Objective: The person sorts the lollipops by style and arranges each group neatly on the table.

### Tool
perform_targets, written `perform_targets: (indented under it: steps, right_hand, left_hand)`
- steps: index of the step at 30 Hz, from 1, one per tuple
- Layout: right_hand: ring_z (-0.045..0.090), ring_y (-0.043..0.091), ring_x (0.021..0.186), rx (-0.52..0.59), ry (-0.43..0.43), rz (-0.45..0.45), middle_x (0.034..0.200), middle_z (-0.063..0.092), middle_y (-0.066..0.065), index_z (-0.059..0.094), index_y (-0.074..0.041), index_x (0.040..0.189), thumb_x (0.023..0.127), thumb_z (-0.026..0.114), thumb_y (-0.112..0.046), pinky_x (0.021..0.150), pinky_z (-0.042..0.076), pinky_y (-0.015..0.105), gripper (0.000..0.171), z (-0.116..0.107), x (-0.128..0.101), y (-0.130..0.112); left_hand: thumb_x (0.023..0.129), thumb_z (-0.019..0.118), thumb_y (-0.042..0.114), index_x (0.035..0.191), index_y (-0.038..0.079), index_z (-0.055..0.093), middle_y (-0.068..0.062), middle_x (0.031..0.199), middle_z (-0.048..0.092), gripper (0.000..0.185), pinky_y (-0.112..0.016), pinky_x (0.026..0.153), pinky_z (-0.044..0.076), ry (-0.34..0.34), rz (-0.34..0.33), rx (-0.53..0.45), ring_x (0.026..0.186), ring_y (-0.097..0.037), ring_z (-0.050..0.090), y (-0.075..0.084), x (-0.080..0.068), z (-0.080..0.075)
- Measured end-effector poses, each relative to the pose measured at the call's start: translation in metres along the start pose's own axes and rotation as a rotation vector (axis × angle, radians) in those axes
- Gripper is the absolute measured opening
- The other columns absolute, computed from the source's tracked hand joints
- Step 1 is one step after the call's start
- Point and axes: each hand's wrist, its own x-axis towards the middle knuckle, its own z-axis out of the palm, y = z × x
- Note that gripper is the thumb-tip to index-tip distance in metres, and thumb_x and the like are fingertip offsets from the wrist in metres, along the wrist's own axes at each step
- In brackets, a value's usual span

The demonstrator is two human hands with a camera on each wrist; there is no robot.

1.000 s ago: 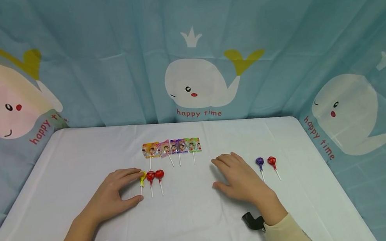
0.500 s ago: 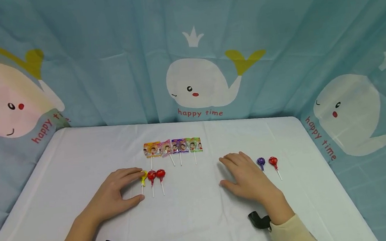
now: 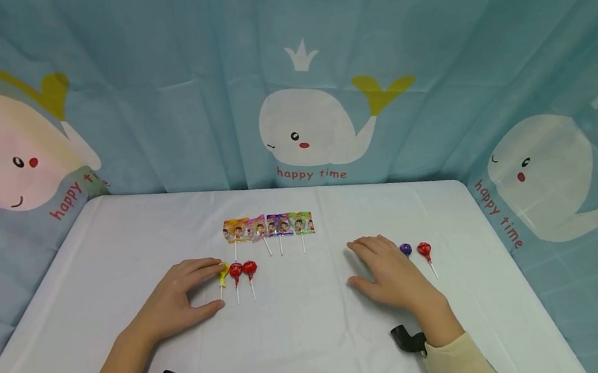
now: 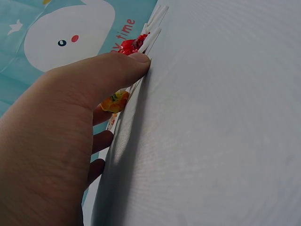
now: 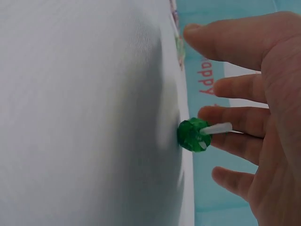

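In the head view my left hand (image 3: 181,296) rests beside a row of three lollipops. Its fingertips are right at the head of the yellow lollipop (image 3: 223,273), and its thumb lies near the stick's end. Two red lollipops (image 3: 236,270) lie just right of that one. My right hand (image 3: 392,271) hovers low with fingers spread and partly covers a purple lollipop (image 3: 406,249). Under its palm, hidden in the head view, a green lollipop (image 5: 192,135) shows in the right wrist view, stick toward the palm. Farther right lies another red lollipop (image 3: 424,250).
Behind the row, several flat-wrapped lollipops (image 3: 279,225) lie side by side with sticks toward me. A white cloth covers the table (image 3: 294,345). A blue curtain (image 3: 189,131) with whale prints hangs along its back and sides.
My right hand has moved to the right, so it now covers the purple lollipop's stick. The left hand stays by the yellow lollipop; the whole view shifts slightly.
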Motion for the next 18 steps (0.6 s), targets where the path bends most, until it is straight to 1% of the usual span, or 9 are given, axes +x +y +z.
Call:
perform_targets:
  steps: [6, 13, 18]
  right_hand:
    - [0.057, 0.032, 0.139, 0.016, 0.011, 0.017, 0.147, 0.064, 0.01, 0.062, -0.004, 0.15, 0.094, 0.087, -0.037, 0.126, 0.034, 0.058, 0.07, -0.002, -0.003, 0.006]
    - [0.057, 0.034, 0.14, 0.051, -0.007, 0.034, 0.149, 0.063, 0.009, 0.063, -0.005, 0.15, 0.091, 0.088, -0.034, 0.123, 0.039, 0.058, 0.07, -0.005, -0.009, 0.013]
    - [0.055, 0.032, 0.143, 0.078, -0.042, 0.056, 0.152, 0.06, 0.007, 0.063, -0.007, 0.151, 0.092, 0.087, -0.036, 0.122, 0.04, 0.056, 0.07, -0.007, -0.013, 0.016]
  left_hand:
    - [0.08, 0.099, 0.033, 0.144, 0.024, 0.072, 0.005, 0.147, 0.066, 0.07, -0.052, 0.108, 0.045, -0.001, 0.003, -0.002, 0.134, -0.023, 0.06, 0.001, 0.001, -0.001]
    - [0.079, 0.099, 0.033, 0.144, 0.024, 0.073, 0.004, 0.147, 0.067, 0.07, -0.052, 0.107, 0.046, 0.0, -0.001, -0.006, 0.134, -0.023, 0.061, 0.0, 0.001, 0.0]
    - [0.079, 0.099, 0.035, 0.145, 0.026, 0.072, 0.006, 0.148, 0.065, 0.071, -0.053, 0.108, 0.045, -0.005, -0.017, -0.002, 0.136, -0.022, 0.059, -0.002, 0.0, 0.002]
